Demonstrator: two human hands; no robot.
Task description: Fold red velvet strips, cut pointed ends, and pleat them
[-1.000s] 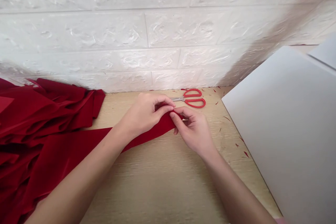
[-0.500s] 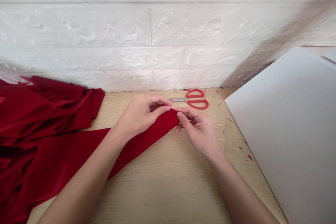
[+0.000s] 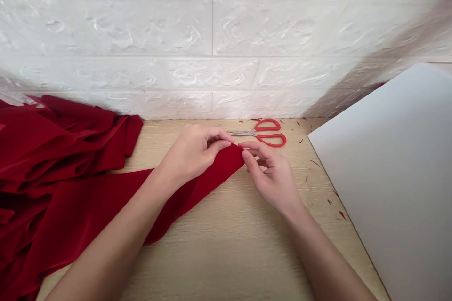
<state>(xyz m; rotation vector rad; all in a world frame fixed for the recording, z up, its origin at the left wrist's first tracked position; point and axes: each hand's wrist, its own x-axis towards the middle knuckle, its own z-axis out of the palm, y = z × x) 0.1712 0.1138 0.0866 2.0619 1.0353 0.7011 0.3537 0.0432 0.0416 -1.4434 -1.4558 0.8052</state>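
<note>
A long strip of red velvet-like fabric (image 3: 221,169) stretches from the left up to a narrow end between my two hands. My left hand (image 3: 196,153) pinches its upper edge between thumb and forefinger. At the tip of the strip, my right hand (image 3: 270,171) has thumb and forefinger closed on the fabric corner, with the other fingers curled behind. The left forearm crosses over the strip and hides part of it. Just beyond my fingertips lie scissors (image 3: 253,132) with red handles, blades pointing left; the left hand covers the blade tips.
A crumpled heap of the same red fabric (image 3: 70,141) fills the left side. White brick-patterned wall (image 3: 158,23) bounds the wooden table (image 3: 219,244) at the back. A large white panel (image 3: 388,164) stands at right, with small red scraps (image 3: 342,215) along its edge.
The whole view has shifted slightly, so scissors and panel sit a little farther right. Both hands keep their pinch on the strip, whose lower edge now bows a bit more.
</note>
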